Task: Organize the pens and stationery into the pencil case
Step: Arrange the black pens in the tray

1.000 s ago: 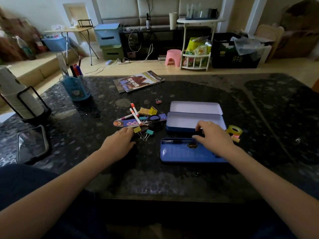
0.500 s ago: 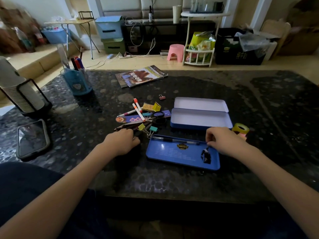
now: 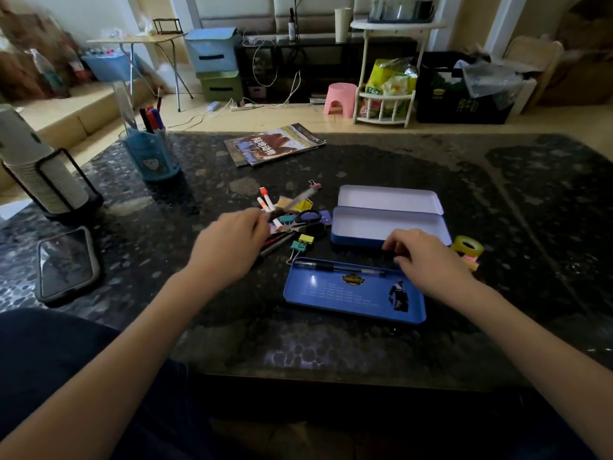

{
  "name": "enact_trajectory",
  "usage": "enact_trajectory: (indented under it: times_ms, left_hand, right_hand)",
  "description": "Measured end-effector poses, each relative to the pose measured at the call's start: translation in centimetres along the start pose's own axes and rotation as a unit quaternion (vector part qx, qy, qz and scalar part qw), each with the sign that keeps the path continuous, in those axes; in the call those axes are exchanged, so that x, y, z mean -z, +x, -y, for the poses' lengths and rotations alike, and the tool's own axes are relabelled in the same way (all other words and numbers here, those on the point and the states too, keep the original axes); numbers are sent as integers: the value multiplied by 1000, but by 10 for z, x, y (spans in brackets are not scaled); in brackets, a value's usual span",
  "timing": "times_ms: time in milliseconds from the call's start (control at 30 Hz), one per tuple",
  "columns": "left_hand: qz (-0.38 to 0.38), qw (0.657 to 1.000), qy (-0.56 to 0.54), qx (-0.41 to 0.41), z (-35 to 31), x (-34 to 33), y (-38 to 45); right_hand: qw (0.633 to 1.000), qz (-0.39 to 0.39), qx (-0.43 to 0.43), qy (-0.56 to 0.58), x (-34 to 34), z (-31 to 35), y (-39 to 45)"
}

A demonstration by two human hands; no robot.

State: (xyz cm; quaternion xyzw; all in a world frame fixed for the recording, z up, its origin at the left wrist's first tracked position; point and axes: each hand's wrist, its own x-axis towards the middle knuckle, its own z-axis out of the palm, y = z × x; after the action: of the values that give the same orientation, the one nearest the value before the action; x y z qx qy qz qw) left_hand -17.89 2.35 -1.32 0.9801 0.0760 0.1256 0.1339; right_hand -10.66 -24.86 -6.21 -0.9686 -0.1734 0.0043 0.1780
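Head view: the open pencil case (image 3: 388, 224) sits on the dark worktop (image 3: 497, 200) a little right of centre, its lid hinged back toward the far side and its pale inner trough bare. Just in front of it lies a separate blue tray (image 3: 355, 293) with one black pen (image 3: 341, 268) along its far rim, long axis running left to right.

The loose stationery pile (image 3: 292, 220) lies to the left of the case: white markers with orange caps, scissors (image 3: 308, 216), a ruler and binder clips (image 3: 300, 244). The left hand (image 3: 232, 247) is right at this pile, fingers pinched together; a thin blurred stick (image 3: 298, 197), probably a pen or pencil, rises from the pinch up and to the right, its long axis pointing roughly toward the case. From there the case lies to that hand's right, near but apart. The right hand (image 3: 428, 260) rests with curled fingers on the near wall of the case and the far right corner of the tray; whether it grips anything I cannot tell. It is the nearer hand to the case, and a tape roll (image 3: 467, 247) sits just beside it.

The blur hides what the stick is; the right fingertips are hidden behind the knuckles; both arms are cut off by the frame's lower edge
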Motion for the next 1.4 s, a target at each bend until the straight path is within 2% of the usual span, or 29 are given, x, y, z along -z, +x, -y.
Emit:
enact_trajectory:
  times_ms: [100, 167, 333, 433, 533, 633, 700, 833, 933, 1200, 1300, 1400]
  left_hand:
    - [57, 995, -2, -79, -17, -17, -8]
    - [78, 991, -11, -110, -24, -28, -12]
    - [112, 980, -83, -140, -18, -44, -10]
    - [128, 973, -119, -148, -14, -49, -7]
    - [152, 977, -58, -137, -8, -50, 0]
    - [105, 987, -13, -117, 1, -45, 8]
    - [85, 993, 22, -74, 11, -42, 13]
    - [131, 986, 101, 3, 32, -42, 18]
    - [149, 983, 109, 27, 37, -47, 19]
    - [153, 985, 78, 29, 39, -53, 22]
    - [163, 981, 100, 34, 43, -53, 22]
    - [134, 985, 94, 47, 45, -43, 24]
  right_hand:
    - [989, 0, 57, 135, 3, 14, -5]
    - [982, 21, 87, 168, 0, 20, -9]
    - [988, -25, 86, 128, -7, 14, -8]
    - [991, 1, 92, 100, -7, 13, -5]
    - [994, 46, 80, 65, -10, 13, -6]
    - [995, 68, 63, 23, -13, 12, -7]
    - [996, 62, 60, 5, -13, 12, -8]
    - [997, 31, 65, -24, -20, 17, -10]
    - [998, 37, 55, -17, -25, 18, -10]
    - [998, 42, 50, 1, -22, 18, -9]
    - [998, 43, 48, -15, -22, 16, -10]
    - [998, 39, 41, -13, -19, 14, -8]
